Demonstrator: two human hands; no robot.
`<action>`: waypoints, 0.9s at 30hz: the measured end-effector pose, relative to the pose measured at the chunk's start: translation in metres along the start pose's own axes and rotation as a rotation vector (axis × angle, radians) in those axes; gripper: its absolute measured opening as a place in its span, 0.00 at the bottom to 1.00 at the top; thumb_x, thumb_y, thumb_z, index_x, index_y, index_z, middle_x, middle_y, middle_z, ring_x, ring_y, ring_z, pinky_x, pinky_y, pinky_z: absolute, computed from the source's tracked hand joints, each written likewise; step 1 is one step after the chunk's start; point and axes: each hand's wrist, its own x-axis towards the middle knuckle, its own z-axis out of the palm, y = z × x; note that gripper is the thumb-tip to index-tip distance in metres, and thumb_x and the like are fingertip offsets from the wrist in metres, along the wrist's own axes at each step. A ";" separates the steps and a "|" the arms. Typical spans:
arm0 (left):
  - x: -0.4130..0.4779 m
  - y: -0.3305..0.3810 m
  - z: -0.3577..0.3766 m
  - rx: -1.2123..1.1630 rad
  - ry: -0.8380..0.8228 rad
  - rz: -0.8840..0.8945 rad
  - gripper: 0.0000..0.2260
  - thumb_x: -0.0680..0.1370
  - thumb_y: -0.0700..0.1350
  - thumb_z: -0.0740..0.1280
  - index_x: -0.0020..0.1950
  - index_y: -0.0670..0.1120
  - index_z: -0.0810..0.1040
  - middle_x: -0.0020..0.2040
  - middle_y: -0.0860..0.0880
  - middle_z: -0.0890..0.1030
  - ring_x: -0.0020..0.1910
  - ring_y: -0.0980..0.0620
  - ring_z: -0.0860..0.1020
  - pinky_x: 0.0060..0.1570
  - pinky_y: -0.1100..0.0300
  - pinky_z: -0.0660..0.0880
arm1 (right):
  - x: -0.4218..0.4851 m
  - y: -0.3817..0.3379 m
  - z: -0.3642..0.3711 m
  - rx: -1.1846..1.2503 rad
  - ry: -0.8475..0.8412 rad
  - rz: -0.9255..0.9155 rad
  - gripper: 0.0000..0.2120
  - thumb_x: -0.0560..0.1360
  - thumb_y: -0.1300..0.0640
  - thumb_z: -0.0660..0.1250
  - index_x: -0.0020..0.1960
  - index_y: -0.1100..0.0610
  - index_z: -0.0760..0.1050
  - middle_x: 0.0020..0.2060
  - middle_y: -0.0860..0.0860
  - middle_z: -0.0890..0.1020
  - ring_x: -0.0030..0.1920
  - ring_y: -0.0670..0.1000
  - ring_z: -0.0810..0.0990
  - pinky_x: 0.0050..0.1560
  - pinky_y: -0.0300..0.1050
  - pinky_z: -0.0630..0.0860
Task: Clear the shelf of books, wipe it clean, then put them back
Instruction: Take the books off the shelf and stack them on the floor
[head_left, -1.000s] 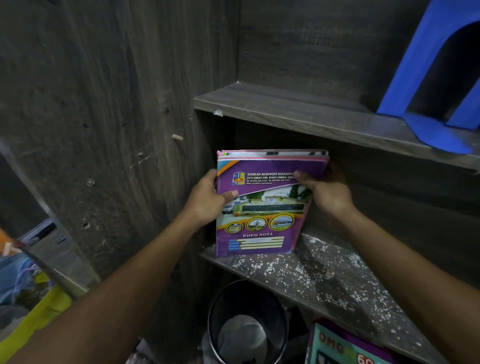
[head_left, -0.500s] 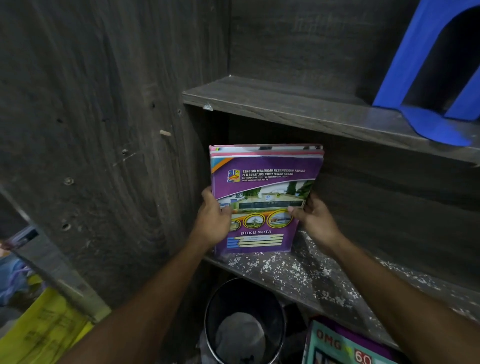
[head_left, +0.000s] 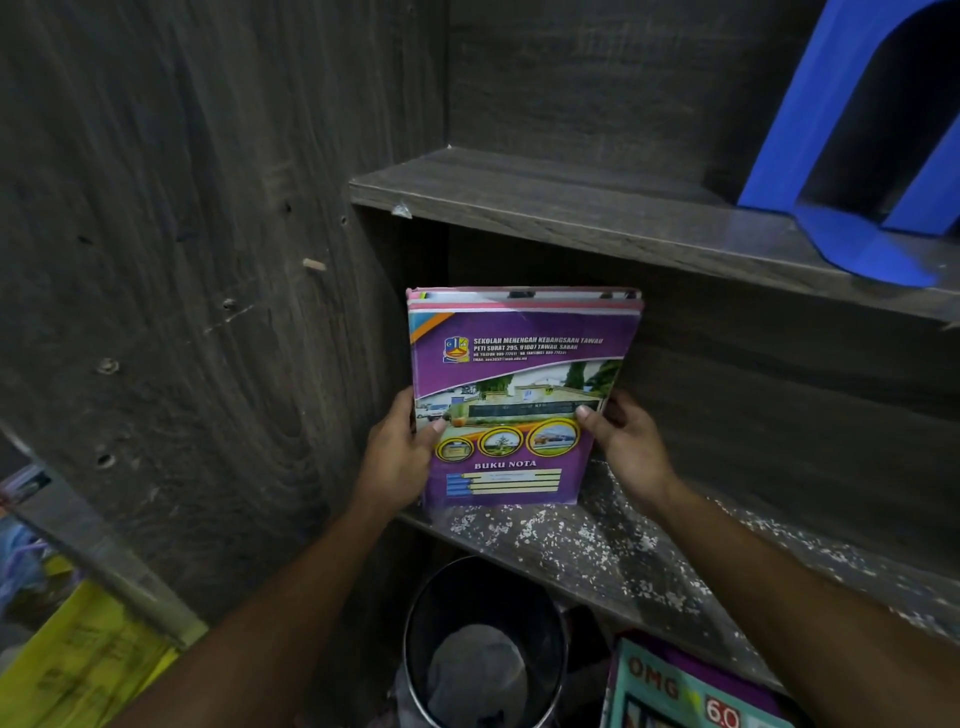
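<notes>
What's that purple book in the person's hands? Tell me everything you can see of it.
The notebook has a glossy purple paper cover printed with a school crest, a building photo, three yellow-ringed pictures and the words BUKU NOTA. It fronts a thin stack; pink edges show behind its top. It stands upright, facing the camera, its lower edge at the left end of the speckled shelf. The left hand and right hand grip its sides, thumbs on the cover.
</notes>
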 end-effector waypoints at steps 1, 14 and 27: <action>0.001 0.000 0.000 0.016 0.007 0.005 0.14 0.81 0.43 0.63 0.67 0.48 0.70 0.51 0.58 0.79 0.45 0.66 0.81 0.39 0.66 0.79 | 0.000 0.000 0.001 0.016 0.006 0.005 0.12 0.79 0.65 0.66 0.62 0.59 0.75 0.51 0.51 0.83 0.44 0.46 0.85 0.43 0.39 0.82; -0.007 0.021 0.004 -0.084 -0.052 0.076 0.23 0.82 0.43 0.62 0.75 0.58 0.63 0.53 0.57 0.82 0.47 0.56 0.84 0.41 0.59 0.81 | -0.019 -0.013 -0.014 0.192 0.080 0.014 0.07 0.77 0.65 0.67 0.54 0.56 0.78 0.45 0.55 0.82 0.38 0.51 0.85 0.38 0.45 0.83; -0.059 0.036 0.013 -0.142 -0.140 0.023 0.24 0.82 0.45 0.63 0.72 0.66 0.63 0.57 0.53 0.82 0.50 0.49 0.84 0.49 0.42 0.80 | -0.102 -0.028 -0.030 0.284 0.142 -0.027 0.27 0.79 0.67 0.64 0.74 0.48 0.68 0.50 0.49 0.86 0.45 0.52 0.86 0.40 0.46 0.83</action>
